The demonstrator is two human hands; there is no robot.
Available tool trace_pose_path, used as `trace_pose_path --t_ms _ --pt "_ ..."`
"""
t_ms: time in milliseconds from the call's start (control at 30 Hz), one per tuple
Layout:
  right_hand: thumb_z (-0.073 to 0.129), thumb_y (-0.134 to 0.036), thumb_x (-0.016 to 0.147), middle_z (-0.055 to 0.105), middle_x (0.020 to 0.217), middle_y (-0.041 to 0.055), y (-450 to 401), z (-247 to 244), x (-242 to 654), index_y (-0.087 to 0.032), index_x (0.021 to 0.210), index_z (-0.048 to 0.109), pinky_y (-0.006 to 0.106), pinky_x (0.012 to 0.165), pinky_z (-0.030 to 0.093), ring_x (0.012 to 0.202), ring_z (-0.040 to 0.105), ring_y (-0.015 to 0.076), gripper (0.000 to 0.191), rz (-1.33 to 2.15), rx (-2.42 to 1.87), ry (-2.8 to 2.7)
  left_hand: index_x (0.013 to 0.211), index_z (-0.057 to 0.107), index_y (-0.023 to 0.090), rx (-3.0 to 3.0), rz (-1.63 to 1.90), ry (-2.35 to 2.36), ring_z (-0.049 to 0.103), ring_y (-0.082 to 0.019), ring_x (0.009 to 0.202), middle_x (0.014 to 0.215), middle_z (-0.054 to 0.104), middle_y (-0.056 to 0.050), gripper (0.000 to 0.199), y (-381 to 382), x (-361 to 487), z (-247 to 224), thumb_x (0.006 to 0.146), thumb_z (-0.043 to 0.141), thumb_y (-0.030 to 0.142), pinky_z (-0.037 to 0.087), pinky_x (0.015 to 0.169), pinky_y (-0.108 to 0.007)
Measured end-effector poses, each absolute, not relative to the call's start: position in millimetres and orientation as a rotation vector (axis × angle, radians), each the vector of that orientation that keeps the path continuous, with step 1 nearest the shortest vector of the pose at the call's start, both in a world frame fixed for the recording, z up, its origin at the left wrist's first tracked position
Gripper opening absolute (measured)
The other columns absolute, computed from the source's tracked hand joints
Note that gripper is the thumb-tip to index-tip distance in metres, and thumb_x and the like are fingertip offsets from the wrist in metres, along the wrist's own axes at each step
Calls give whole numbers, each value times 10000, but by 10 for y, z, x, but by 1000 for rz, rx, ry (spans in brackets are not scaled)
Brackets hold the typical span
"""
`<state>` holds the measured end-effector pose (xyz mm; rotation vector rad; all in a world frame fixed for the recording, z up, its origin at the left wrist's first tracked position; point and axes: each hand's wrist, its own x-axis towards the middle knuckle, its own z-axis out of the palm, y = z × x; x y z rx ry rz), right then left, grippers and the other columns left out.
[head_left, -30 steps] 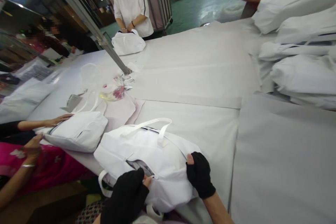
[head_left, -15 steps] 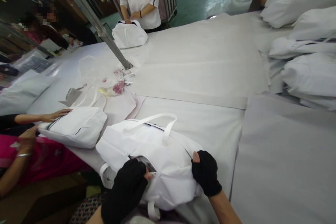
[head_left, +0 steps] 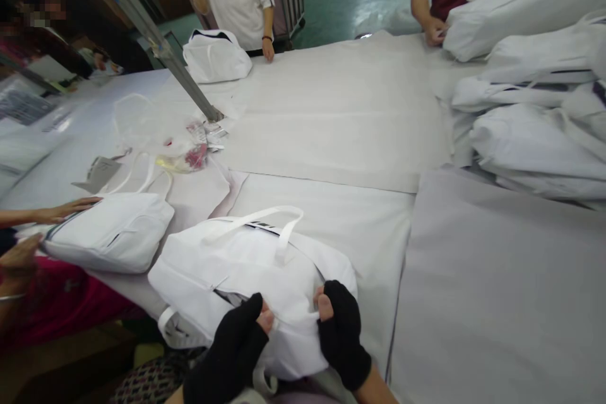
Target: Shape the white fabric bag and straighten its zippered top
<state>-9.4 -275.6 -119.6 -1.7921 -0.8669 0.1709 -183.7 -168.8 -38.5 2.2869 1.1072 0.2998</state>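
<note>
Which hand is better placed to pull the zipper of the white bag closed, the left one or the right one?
Probably the left hand: its fingertips pinch at the end of the open zipper gap on the white bag. The right hand grips the fabric further along and looks better suited to bracing.

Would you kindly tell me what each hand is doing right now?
Left hand: closed, pinching the white bag by its zipper opening.
Right hand: closed, gripping the same bag.

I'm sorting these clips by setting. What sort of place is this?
Probably a bag-making or packing workshop. Several people work around one long paper-covered table, each with a white bag; finished white bags are stacked at one side, and the gloved left hand and right hand grip a white bag.
</note>
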Motion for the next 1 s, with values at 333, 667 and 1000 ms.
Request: trace_pose_path --t_ms 333,667,1000 --pt "416 -275 930 603 705 51 -2695 -1326 -78 -214 754 555 369 665 492 709 575 197 232 84 -1836 -893 944 599 207 3118 193 516 615 -262 773 833 653 -67 198 -1632 -1622 -148 832 440 174 507 644 -392" --pt "409 -166 909 512 602 7 -2633 -1323 33 -201 690 463 297 569 449 591 515 144 229 -87 -1794 -1000 667 547 183 2613 275 962 543 -120 533 583 577 9 316 -1593 -1563 -175 943 444 296 397 521 -231" --pt "403 -196 903 481 572 18 -2617 -1118 222 -228 679 428 324 542 392 569 485 169 229 -194 -1803 -1089 517 487 207 2773 271 1038 490 -131 456 470 482 6 406 -1462 -1704 -31 862 558 409 425 498 -242"
